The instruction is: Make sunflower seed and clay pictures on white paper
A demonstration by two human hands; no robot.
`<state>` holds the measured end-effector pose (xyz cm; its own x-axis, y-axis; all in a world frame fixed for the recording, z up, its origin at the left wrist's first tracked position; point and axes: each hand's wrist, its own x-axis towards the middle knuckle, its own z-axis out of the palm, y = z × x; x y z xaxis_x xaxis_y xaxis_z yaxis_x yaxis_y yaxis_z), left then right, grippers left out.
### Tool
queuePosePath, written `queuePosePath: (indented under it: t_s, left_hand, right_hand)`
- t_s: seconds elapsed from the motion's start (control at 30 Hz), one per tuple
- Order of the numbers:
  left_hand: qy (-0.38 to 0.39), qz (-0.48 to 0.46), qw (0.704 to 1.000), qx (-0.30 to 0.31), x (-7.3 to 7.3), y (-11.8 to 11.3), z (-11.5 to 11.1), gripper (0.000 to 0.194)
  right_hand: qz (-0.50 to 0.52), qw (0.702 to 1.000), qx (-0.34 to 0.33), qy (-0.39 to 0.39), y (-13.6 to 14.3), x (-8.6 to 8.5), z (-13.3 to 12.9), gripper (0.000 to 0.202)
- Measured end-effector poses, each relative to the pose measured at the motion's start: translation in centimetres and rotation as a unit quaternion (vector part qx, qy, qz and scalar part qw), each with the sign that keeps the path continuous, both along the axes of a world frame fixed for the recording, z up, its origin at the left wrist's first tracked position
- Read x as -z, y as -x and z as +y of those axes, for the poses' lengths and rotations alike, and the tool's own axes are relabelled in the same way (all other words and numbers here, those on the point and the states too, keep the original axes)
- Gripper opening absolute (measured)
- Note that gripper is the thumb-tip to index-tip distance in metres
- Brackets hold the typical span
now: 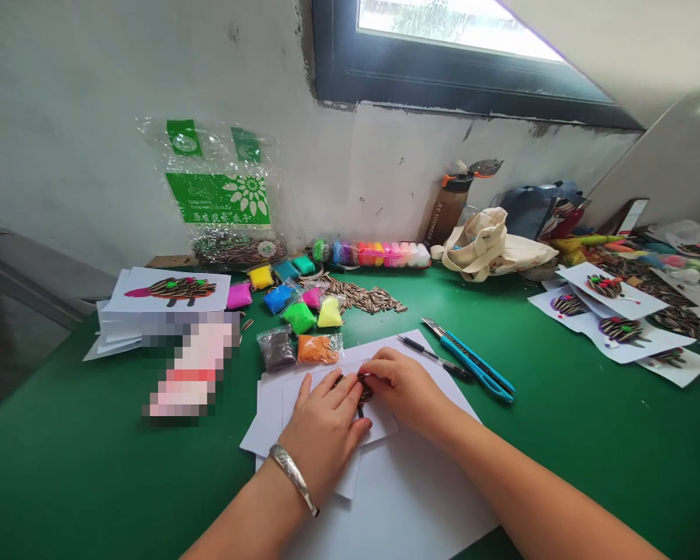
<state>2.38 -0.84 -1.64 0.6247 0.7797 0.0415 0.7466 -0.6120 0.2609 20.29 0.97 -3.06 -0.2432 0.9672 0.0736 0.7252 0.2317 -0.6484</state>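
My left hand [325,411], with a silver bangle at the wrist, lies with fingers stretched flat over a white card [379,429]. Between the hands a dark striped figure of sunflower seeds [365,393] shows in part on that card; my fingers cover the rest. My right hand [405,389] comes in from the right, thumb and forefinger pinched together at the figure's upper edge. What sits in that pinch is hidden. Beneath the card are more white sheets [408,498]. Small bags of black clay [277,348] and orange clay [318,349] lie just beyond my left fingers.
Right of my right hand lie a pen [435,356] and a blue utility knife [472,362], blade end pointing away. Loose sunflower seeds [367,295] and coloured clay packets [299,317] are farther back. Finished-looking seed cards stand stacked left [169,292] and spread right [621,330]. A bottle [448,210] leans by the wall.
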Motion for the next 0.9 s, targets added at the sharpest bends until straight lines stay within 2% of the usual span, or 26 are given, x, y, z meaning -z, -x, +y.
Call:
queuePosePath:
  t_s: [0.2, 0.4, 0.9]
  left_hand:
    - [0.01, 0.008, 1.0, -0.001, -0.09, 0.01, -0.04, 0.04]
    - [0.011, 0.012, 1.0, -0.001, 0.07, 0.05, 0.0, 0.041]
    - [0.008, 0.008, 1.0, -0.006, 0.0, -0.05, -0.14, 0.041]
  right_hand:
    - [-0.011, 1.0, 0.018, 0.004, 0.37, -0.13, -0.01, 0.023]
    - [-0.003, 1.0, -0.014, 0.0, 0.05, -0.03, 0.04, 0.024]
    - [0.004, 0.999, -0.024, -0.02, 0.28, 0.12, 0.13, 0.022]
